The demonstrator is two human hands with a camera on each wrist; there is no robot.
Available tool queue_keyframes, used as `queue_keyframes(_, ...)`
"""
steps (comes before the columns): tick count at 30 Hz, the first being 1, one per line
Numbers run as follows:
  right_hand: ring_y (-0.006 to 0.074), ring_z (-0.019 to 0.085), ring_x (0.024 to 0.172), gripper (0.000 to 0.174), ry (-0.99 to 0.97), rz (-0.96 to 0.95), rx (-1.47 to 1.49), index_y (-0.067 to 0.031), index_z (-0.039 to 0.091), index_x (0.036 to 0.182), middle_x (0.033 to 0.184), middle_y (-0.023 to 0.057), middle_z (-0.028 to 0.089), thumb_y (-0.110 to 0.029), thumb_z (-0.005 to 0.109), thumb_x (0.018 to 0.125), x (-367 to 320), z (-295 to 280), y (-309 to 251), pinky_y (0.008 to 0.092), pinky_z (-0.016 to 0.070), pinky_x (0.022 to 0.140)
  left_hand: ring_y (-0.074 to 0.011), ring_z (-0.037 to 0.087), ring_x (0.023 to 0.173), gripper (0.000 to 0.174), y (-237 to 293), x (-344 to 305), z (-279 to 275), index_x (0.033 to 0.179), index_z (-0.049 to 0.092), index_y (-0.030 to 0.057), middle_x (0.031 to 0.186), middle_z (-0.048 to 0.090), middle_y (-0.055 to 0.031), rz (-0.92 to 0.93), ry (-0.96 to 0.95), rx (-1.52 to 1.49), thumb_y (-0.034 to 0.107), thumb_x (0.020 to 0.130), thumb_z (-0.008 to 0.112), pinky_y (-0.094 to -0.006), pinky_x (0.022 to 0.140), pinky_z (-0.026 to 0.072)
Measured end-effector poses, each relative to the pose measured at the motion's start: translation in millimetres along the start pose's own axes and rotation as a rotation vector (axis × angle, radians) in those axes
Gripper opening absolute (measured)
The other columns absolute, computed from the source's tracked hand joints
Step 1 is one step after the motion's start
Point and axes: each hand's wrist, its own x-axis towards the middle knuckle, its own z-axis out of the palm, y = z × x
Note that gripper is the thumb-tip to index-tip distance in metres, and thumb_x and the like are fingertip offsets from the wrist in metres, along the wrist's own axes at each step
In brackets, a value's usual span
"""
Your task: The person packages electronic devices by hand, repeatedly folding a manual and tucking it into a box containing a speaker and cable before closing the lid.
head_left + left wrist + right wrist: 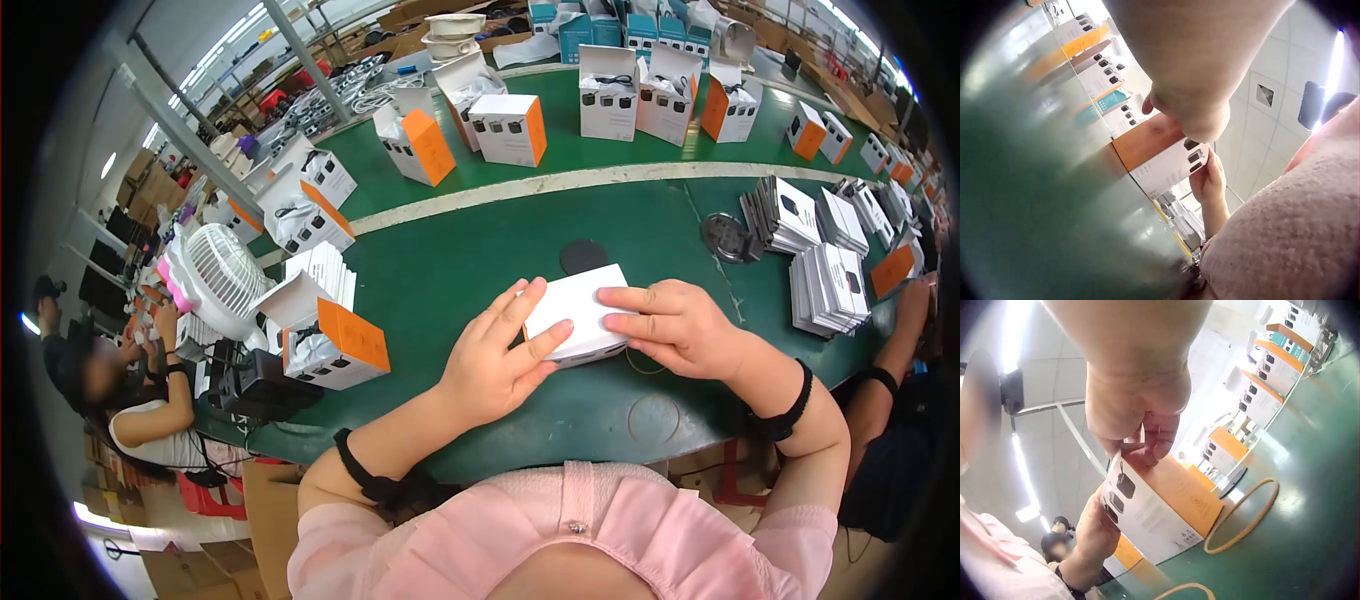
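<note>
Green and glossy, the table is stretching away towards open cartons (a pink-and-white desk fan is standing leftward). On it, a white-and-orange product box is standing upright between the left hand and right hand; their fingers are lying extended on its lid, neither grip curling round anything. Closing that lid is seemingly the step in hand; the next move is probably calling for even pressure. The box's printed face is pointing towards the pink blouse, the lid's long axis running crosswise.
</note>
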Motion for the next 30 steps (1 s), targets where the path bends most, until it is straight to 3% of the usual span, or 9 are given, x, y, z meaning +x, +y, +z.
queue_keyframes(2, 0.0256, 0.060, 0.084, 0.032, -0.002, -0.053, 0.109, -0.0087, 0.069, 0.105, 0.123, 0.0120, 0.058, -0.002, 0.068, 0.074, 5.8, -6.4, 7.9, 0.0336, 0.0490, 0.076, -0.0422, 0.047, 0.118, 0.044, -3.5, 0.9, 1.4, 0.121, 0.060, 0.0105, 0.138, 0.039, -0.0248, 0.003, 0.013, -0.016, 0.010, 0.078, 0.064, -0.0433, 0.095, 0.0418)
queue_keyframes(4, 0.0227, 0.060, 0.092, 0.029, -0.049, 0.191, 0.494, -0.0056, 0.069, 0.102, 0.119, 0.0125, 0.058, 0.003, 0.066, 0.075, 10.2, -11.5, 12.2, 0.0332, 0.0491, 0.078, -0.0422, 0.047, 0.118, 0.044, -2.4, 0.1, 0.7, 0.121, 0.060, 0.0107, 0.138, 0.039, -0.0250, 0.005, 0.005, -0.046, 0.010, 0.077, 0.065, -0.0435, 0.095, 0.0417)
queue_keyframes(7, 0.0235, 0.062, 0.088, 0.025, -0.032, 0.102, 0.453, -0.0045, 0.070, 0.100, 0.116, 0.0126, 0.059, 0.003, 0.066, 0.076, 21.2, -15.1, 16.2, 0.0326, 0.0500, 0.077, -0.0420, 0.047, 0.118, 0.044, -2.1, 2.0, 3.2, 0.121, 0.060, 0.0104, 0.137, 0.040, -0.0251, -0.037, 0.030, -0.042, 0.009, 0.077, 0.065, -0.0437, 0.095, 0.0417)
queue_keyframes(10, 0.0247, 0.063, 0.085, 0.021, -0.181, 0.250, 0.411, -0.0026, 0.071, 0.093, 0.110, 0.0135, 0.061, 0.003, 0.065, 0.074, 35.4, -27.9, -0.7, 0.0320, 0.0510, 0.074, -0.0416, 0.047, 0.118, 0.044, -5.5, 0.7, 2.3, 0.120, 0.061, 0.0104, 0.137, 0.040, -0.0255, -0.018, 0.015, -0.058, 0.008, 0.077, 0.065, -0.0436, 0.095, 0.0416)
queue_keyframes(13, 0.0307, 0.063, 0.085, 0.014, -0.074, 0.201, 0.062, -0.0015, 0.069, 0.082, 0.102, 0.0157, 0.063, 0.002, 0.065, 0.069, 33.5, -18.9, -15.8, 0.0351, 0.0520, 0.074, -0.0418, 0.048, 0.118, 0.043, -7.0, 1.9, 2.7, 0.120, 0.061, 0.0105, 0.136, 0.041, -0.0260, 0.007, 0.000, -0.053, 0.009, 0.077, 0.065, -0.0441, 0.095, 0.0414)
queue_keyframes(16, 0.0315, 0.062, 0.082, 0.021, 0.052, -0.027, -0.065, -0.0026, 0.066, 0.091, 0.110, 0.0150, 0.062, -0.002, 0.067, 0.069, 11.1, -4.4, -8.8, 0.0374, 0.0516, 0.073, -0.0423, 0.048, 0.117, 0.043, -0.6, 0.5, 4.4, 0.119, 0.061, 0.0091, 0.134, 0.044, -0.0262, -0.037, 0.040, -0.018, 0.008, 0.076, 0.065, -0.0455, 0.097, 0.0407)
queue_keyframes(24, 0.0220, 0.060, 0.081, 0.046, 0.049, -0.026, 0.060, -0.0059, 0.062, 0.112, 0.115, 0.0118, 0.058, 0.002, 0.073, 0.068, 6.8, -5.5, 5.3, 0.0303, 0.0505, 0.071, -0.0406, 0.045, 0.122, 0.066, -3.7, -0.3, 13.0, 0.127, 0.053, 0.0048, 0.136, 0.041, -0.0234, -0.197, 0.132, -0.267, 0.015, 0.068, 0.079, -0.0442, 0.098, 0.0390)
queue_keyframes(27, 0.0156, 0.055, 0.084, 0.075, 0.077, 0.336, 0.423, -0.0091, 0.046, 0.134, 0.131, 0.0127, 0.038, 0.004, 0.074, 0.065, 17.3, -11.3, -2.8, 0.0278, 0.0498, 0.073, -0.0357, 0.043, 0.125, 0.087, -6.2, 4.1, 12.2, 0.138, 0.037, 0.0036, 0.135, 0.042, -0.0221, -0.330, 0.090, -0.343, 0.016, 0.065, 0.082, -0.0420, 0.099, 0.0392)
queue_keyframes(30, 0.0170, 0.055, 0.086, 0.076, 0.087, 0.394, 0.653, -0.0088, 0.044, 0.135, 0.131, 0.0128, 0.038, 0.002, 0.075, 0.066, 15.1, 0.8, 10.6, 0.0279, 0.0495, 0.075, -0.0321, 0.048, 0.118, 0.090, -7.5, 6.9, 14.5, 0.140, 0.035, 0.0072, 0.128, 0.046, -0.0190, -0.367, 0.029, -0.424, 0.015, 0.064, 0.082, -0.0387, 0.096, 0.0412)
